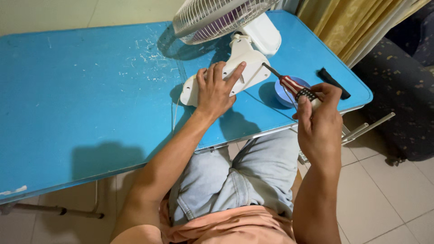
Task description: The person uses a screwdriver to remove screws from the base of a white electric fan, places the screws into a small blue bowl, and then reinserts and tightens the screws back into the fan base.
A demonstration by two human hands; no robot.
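Note:
A white fan lies tipped over on the blue table (pixel 90 99), its wire cage (pixel 212 18) at the far edge and its white base (pixel 246 68) pointing toward me. My left hand (pixel 216 88) rests flat on that base, fingers spread. My right hand (pixel 318 115) grips a screwdriver (pixel 294 86) with a red, white and dark patterned handle. Its metal shaft reaches up-left and the tip touches the side of the fan base.
A small blue bowl (pixel 282 95) sits under the screwdriver near the table's right end. A black elongated object (pixel 333 81) lies by the right edge. Yellow curtain (pixel 348 22) and a dark patterned seat (pixel 402 90) stand to the right. Tiled floor lies below.

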